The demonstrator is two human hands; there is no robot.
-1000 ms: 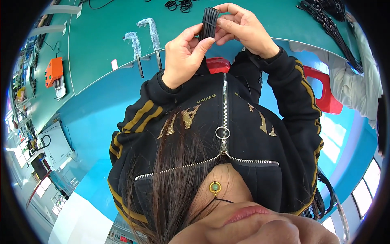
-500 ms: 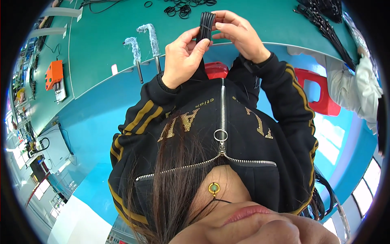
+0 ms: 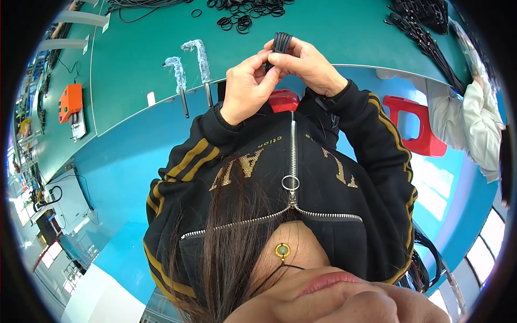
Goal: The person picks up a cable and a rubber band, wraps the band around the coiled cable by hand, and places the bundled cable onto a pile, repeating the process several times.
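Observation:
A coiled black cable bundle (image 3: 281, 42) stands up between my two hands, just past the near edge of the green table. My left hand (image 3: 247, 88) pinches its lower part with thumb and fingers. Higher up, my right hand (image 3: 309, 63) is closed around the bundle, thumb across the front. The fingers hide the cable's middle and lower part. A band around the coil cannot be made out now.
Black rubber rings (image 3: 237, 22) lie scattered on the green table (image 3: 145, 48). Two hooked rods (image 3: 203, 64) wrapped in pale blue stand at its near edge. Black cables (image 3: 425, 46) lie at right beside a person's white sleeve (image 3: 482, 116). A red stool (image 3: 417, 126) stands below.
Both hands and the cable bundle have come down, nearer my body. My right hand, whose fingers were spread at the bundle's top, has closed around it.

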